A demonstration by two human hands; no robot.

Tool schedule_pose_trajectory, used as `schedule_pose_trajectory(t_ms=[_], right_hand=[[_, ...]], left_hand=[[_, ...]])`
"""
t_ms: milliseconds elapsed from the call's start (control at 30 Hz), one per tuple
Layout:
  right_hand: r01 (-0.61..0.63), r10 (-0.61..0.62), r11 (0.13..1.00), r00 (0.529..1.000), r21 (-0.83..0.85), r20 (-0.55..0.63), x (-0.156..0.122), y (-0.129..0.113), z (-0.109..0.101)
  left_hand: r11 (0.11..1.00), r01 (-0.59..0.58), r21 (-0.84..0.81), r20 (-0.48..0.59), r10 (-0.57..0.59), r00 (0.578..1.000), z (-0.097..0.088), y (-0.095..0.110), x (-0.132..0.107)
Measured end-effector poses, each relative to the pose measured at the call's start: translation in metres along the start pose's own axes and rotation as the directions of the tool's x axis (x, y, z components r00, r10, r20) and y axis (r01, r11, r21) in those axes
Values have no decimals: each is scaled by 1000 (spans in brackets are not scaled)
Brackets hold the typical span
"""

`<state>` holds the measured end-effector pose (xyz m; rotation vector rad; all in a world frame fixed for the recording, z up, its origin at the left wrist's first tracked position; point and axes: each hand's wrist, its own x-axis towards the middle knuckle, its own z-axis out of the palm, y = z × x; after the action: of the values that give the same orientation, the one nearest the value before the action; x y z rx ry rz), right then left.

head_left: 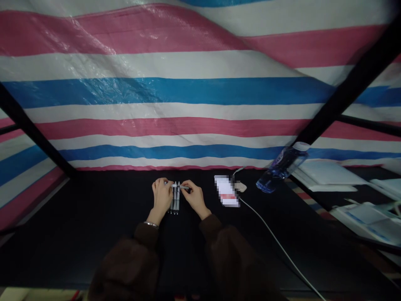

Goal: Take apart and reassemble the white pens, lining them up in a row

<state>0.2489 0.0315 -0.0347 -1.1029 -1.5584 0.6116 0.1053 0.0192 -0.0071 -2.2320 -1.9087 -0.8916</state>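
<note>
Brown sleeves (127, 263) frame our left hand (162, 197) and right hand (194, 198), seemingly pinching one crosswise pen (176, 186); we best hold it level over the pens (175, 202) between.

Dimly lit, with streaks of glare on the plastic sheet (94, 90) at ten o'clock. Deeply shadowed over the table (181, 259) at six o'clock, nearly swallowing the sleeves (125, 267). Stretched toward the edges; blurred on the papers (372, 223) at four o'clock. Pixelated over the phone (227, 191) at five o'clock.
</note>
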Motion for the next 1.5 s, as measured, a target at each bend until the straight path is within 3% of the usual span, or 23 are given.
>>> schedule_pose_trajectory(t_ms=[233, 533, 833, 1100, 1300, 1500], right_hand=[[20, -20, 1000, 1000, 20, 11, 1, 3, 1], [-70, 58, 991, 993, 111, 105, 0, 11, 4], [-104, 98, 993, 989, 57, 107, -2, 5, 3], [-142, 144, 935, 989, 325, 19, 1, 1, 4], [-242, 265, 842, 964, 482, 22, 6, 2, 3], [-297, 342, 819, 940, 491, -3, 8, 3, 2]], left_hand=[[999, -3, -34, 25, 4, 1000, 0, 1, 1], [998, 29, -52, -9, -30, 1000, 0, -1, 0], [997, 36, -71, -8, -37, 999, 0, 0, 0], [997, 59, -59, -32, -60, 998, -1, 1, 0], [994, -83, -73, 15, 84, 996, 0, 3, 0], [978, -201, -61, 28, 203, 979, 0, 3, 0]])
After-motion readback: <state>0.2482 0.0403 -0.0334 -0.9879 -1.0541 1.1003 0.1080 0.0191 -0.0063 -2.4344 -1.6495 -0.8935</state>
